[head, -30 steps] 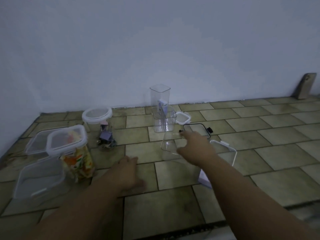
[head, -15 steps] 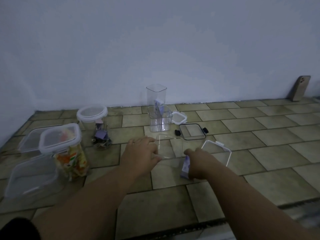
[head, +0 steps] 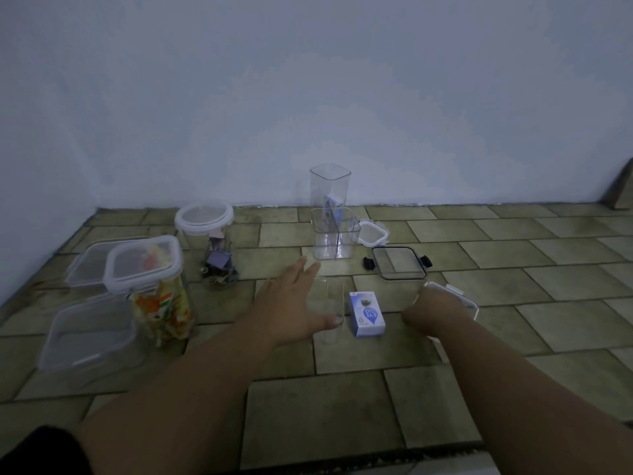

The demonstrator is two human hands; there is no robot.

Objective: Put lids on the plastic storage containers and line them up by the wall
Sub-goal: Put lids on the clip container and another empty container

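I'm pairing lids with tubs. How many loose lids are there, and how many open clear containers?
Loose lids: 3 (small white-rimmed lid, black-rimmed lid, large white-rimmed lid)
Open clear containers: 3 (tall container, middle container, nearest container)
Total: 6

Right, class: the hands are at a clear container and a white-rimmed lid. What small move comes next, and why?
Probably the right hand should carry the white-rimmed lid over to the clear container at the left hand. That container shows no lid, and the small box lies between them.
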